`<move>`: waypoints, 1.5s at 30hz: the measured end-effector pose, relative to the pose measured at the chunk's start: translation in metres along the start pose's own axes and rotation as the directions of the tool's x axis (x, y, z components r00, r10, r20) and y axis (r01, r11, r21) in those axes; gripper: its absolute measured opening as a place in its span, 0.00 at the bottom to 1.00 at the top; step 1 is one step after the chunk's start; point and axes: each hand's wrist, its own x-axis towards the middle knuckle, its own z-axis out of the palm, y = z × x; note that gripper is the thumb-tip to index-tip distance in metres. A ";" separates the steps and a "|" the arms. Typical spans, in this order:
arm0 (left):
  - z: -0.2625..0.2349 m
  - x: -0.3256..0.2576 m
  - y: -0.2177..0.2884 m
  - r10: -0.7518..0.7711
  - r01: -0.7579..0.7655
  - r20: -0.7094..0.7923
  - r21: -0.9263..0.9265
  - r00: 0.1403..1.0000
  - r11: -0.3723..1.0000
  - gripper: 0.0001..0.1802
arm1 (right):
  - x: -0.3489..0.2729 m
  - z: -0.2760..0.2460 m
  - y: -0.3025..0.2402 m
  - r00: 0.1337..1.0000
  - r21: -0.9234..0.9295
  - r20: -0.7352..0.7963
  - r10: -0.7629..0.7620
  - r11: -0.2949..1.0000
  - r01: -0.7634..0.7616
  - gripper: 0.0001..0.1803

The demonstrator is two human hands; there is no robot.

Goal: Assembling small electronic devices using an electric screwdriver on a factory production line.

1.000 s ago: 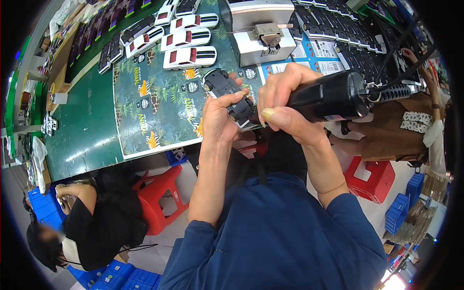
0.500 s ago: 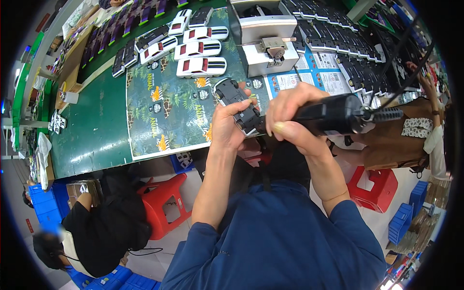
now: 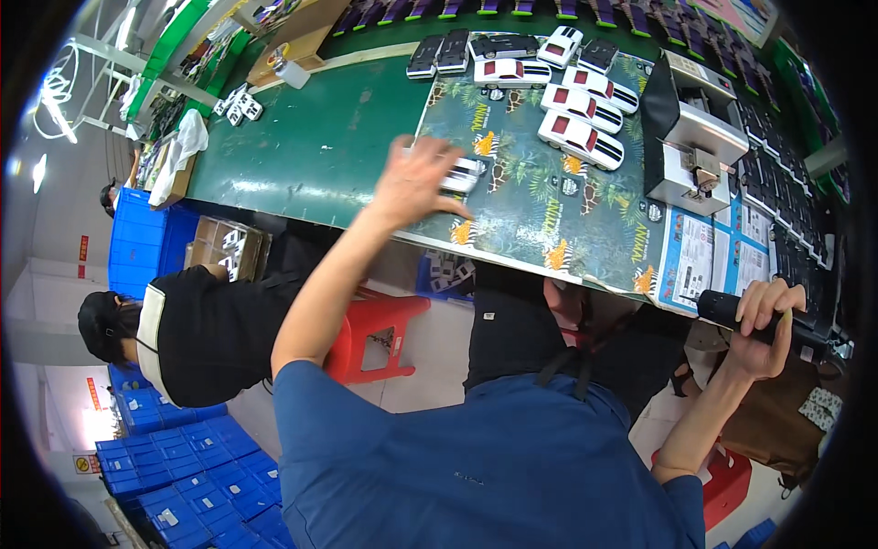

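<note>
My left hand (image 3: 416,185) reaches over the left part of the mat with its fingers spread. A white toy car (image 3: 464,175) lies partly under those fingers, so much of it is hidden; whether they touch it I cannot tell. At the table's right front, my right hand (image 3: 766,320) grips a black electric screwdriver (image 3: 718,307), its tip directed left. More white toy cars with red windows and black stripes (image 3: 582,137) stand behind, on the patterned mat (image 3: 512,220).
A grey metal fixture (image 3: 690,151) stands right of the cars. Black car undersides (image 3: 777,197) line the right side, and several lie at the back. A co-worker in black sits at left beside a red stool (image 3: 380,339). Blue crates (image 3: 197,467) fill the lower left.
My left hand has carried the toy car from under the screwdriver leftward to the mat and its fingers have spread. My right hand has drawn the screwdriver away rightward. The view has turned left.
</note>
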 end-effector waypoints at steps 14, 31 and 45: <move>0.019 0.040 0.186 -0.076 -0.259 -0.520 -0.541 0.851 0.800 0.24 | -0.022 -0.013 -0.010 0.992 -0.051 -0.097 0.080 0.995 -0.085 0.11; 0.029 0.328 0.465 -0.188 0.172 0.070 -0.773 0.980 0.611 0.42 | -0.062 -0.067 -0.121 0.972 -0.028 -0.236 0.024 0.999 -0.032 0.18; 0.002 0.141 0.327 -0.059 0.306 0.500 -0.616 0.864 -0.726 0.12 | -0.010 -0.057 -0.082 0.949 -0.031 -0.156 -0.274 0.962 0.273 0.11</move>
